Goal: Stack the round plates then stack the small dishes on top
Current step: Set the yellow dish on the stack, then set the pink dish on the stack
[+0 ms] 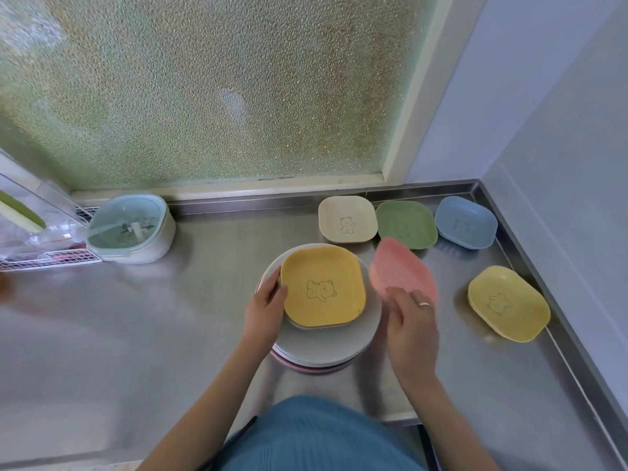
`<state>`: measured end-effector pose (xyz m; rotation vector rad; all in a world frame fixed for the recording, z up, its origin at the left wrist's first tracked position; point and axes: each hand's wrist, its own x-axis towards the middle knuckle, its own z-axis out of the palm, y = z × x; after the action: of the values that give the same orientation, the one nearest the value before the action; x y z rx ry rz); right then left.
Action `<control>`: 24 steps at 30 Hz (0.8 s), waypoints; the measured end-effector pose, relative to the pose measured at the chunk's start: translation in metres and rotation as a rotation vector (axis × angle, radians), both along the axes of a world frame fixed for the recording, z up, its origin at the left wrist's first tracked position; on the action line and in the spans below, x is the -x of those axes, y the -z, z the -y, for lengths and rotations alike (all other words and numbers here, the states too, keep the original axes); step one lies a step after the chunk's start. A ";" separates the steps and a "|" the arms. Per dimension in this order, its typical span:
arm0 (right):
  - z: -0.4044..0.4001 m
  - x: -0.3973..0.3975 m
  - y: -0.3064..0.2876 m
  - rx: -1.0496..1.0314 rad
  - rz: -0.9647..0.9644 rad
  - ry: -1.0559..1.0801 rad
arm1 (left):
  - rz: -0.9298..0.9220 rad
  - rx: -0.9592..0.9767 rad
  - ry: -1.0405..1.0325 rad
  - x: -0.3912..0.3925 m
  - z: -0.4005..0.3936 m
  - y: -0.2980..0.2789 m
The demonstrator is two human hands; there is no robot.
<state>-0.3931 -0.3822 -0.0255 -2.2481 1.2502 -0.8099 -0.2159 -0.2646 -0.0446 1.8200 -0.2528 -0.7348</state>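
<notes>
On the brushed steel counter (170, 317), a stack of round plates (326, 345) sits near the front edge, pale grey on top with pinkish rims showing beneath. Small square dishes with rounded corners are piled on it; the top one, a matte yellow dish (323, 287), bears a line-drawn bear. The left hand (265, 311) rests against its left rim, fingers curled over the edge. The right hand (411, 321), a ring on one finger, pinches the near edge of a pink dish (401, 270), held tilted in the air just right of the stack and smeared by motion. Along the back rim stand a cream dish (347, 219), a green dish (406, 224) and a blue dish (465, 222); a second yellow dish (508, 302) lies well apart at the right. How many dishes lie under the top yellow one is hard to tell. A pale green lidded container (131, 227) sits at left, below pebbled frosted glass (204, 90).
</notes>
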 end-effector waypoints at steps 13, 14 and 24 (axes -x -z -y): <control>-0.033 -0.035 0.017 0.304 -0.157 -0.550 | 0.006 0.017 0.024 -0.004 -0.002 0.001; -0.032 -0.034 0.018 0.293 -0.172 -0.555 | -0.003 0.016 0.022 -0.003 -0.002 0.000; -0.031 -0.031 0.017 0.108 -0.138 -0.581 | 0.015 0.031 0.038 -0.002 -0.004 0.000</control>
<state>-0.3623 -0.3514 -0.0428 -2.5906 0.5488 -0.5127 -0.2135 -0.2604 -0.0442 1.7962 -0.3080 -0.7401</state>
